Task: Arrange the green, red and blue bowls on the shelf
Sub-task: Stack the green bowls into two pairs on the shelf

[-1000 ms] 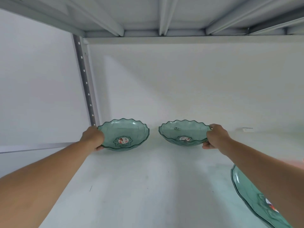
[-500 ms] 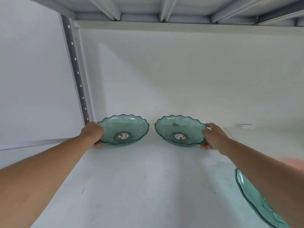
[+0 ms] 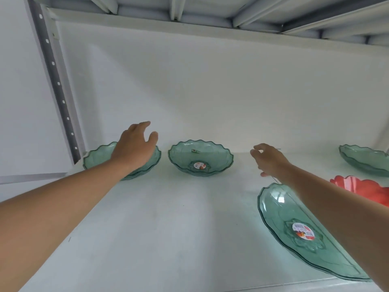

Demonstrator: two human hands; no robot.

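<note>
Two translucent green bowls with wavy rims stand side by side at the back left of the white shelf: the left green bowl and the middle green bowl. My left hand hovers over the left bowl, fingers apart, holding nothing. My right hand is right of the middle bowl, apart from it, fingers loosely curled and empty. A third green bowl lies near the front right under my right forearm. A red bowl shows at the right, and another green bowl at the back right.
A grey perforated upright post stands at the back left corner. The underside of the upper shelf with metal ribs runs overhead. A white wall closes the back.
Both hands have let go of the two green bowls and lifted away. The view has shifted, bringing the red bowl and the far right green bowl into sight.
</note>
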